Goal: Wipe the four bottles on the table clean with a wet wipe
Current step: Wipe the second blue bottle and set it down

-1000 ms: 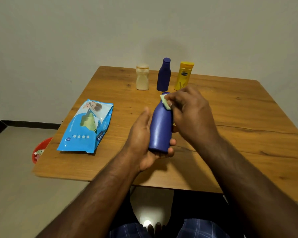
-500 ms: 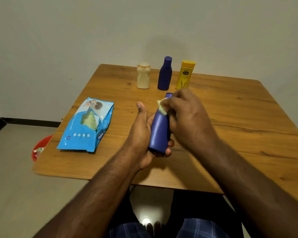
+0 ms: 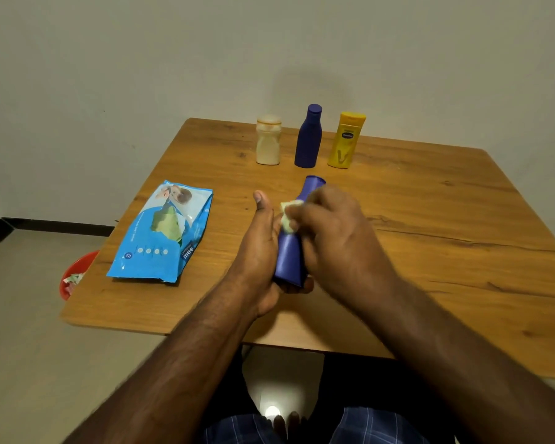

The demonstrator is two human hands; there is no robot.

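a dark blue plastic bottle is held just above the near middle of a wooden desk, tilted with its capped top pointing away from the person. the left hand cradles it from below and from the left side, thumb raised beside the bottle and fingertips showing under its base – its grip is curled around the bottle's lower body. the right hand covers the bottle's right side and neck, its grip pinching a small pale green wet wipe against the upper body; this hand is slightly blurred.

at the far edge of the desk three more bottles stand upright in a row, close together but apart from each other: a squat cream plastic bottle on the left, a second dark blue plastic bottle in the middle, and a yellow plastic bottle with a dark oval label on the right.

to the left of the hands a light blue wet-wipe packet lies flat on the desk, well apart from the bottles. on the floor past the desk's left edge sits a red plastic bowl – partly hidden, with scraps inside.
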